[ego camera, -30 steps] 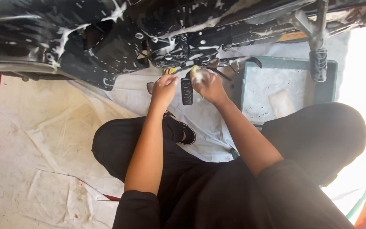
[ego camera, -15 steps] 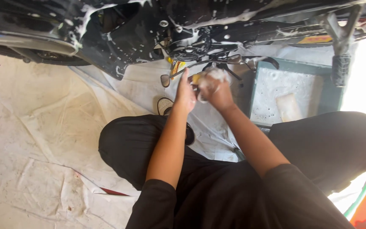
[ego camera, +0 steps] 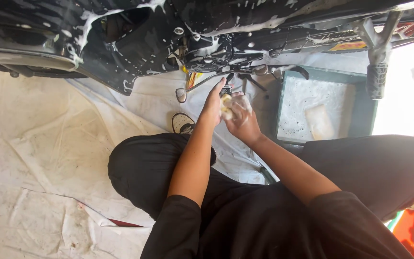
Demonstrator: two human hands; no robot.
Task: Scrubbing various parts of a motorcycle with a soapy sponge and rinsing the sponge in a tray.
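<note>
Both hands (ego camera: pixel 228 108) shifted left, squeezing sponge (ego camera: pixel 225 105) under soapy motorcycle (ego camera: pixel 135 38)

A vehicle wash spot: a soap-streaked black motorcycle (ego camera: pixel 168 33) stands over a white ground sheet (ego camera: pixel 49 144), with a tray of sudsy water (ego camera: pixel 360 96) at right.

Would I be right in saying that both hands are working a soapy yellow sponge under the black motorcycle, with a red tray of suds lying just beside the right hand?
Not quite: the tray of suds is grey-green, not red, as the head view shows. The rest holds: the left hand and right hand work a soapy yellow sponge under the black motorcycle, with the tray just beside the right hand.
</note>
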